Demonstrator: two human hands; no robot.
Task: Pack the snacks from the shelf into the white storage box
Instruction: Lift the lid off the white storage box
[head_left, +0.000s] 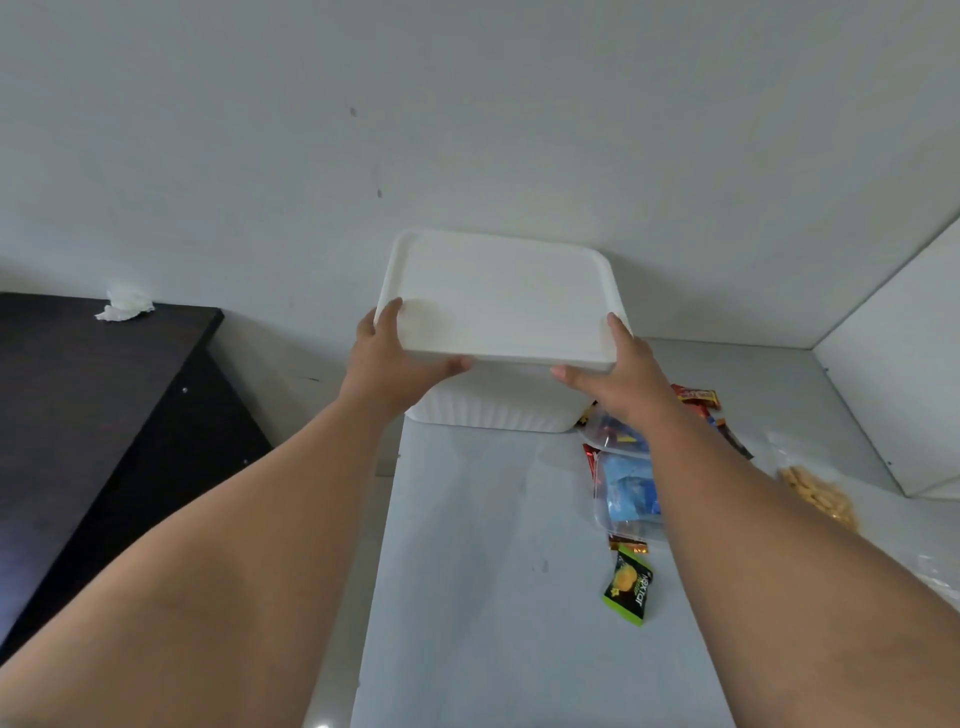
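The white storage box (493, 402) stands at the back of the white shelf (467, 571), against the wall. Its white lid (498, 301) sits on top. My left hand (389, 358) grips the lid's near left corner, thumb on top. My right hand (618, 374) grips the near right corner the same way. Snacks lie to the right of the box: a clear bag of blue packets (628, 488), red wrapped bars (698, 397), a green mango packet (628, 587) and a bag of yellow puffs (821, 493).
A dark brown table (78, 395) stands lower on the left, with a crumpled white tissue (124, 304) on it. The shelf's white side panel (893, 374) rises at the right. A grey wall lies behind the box.
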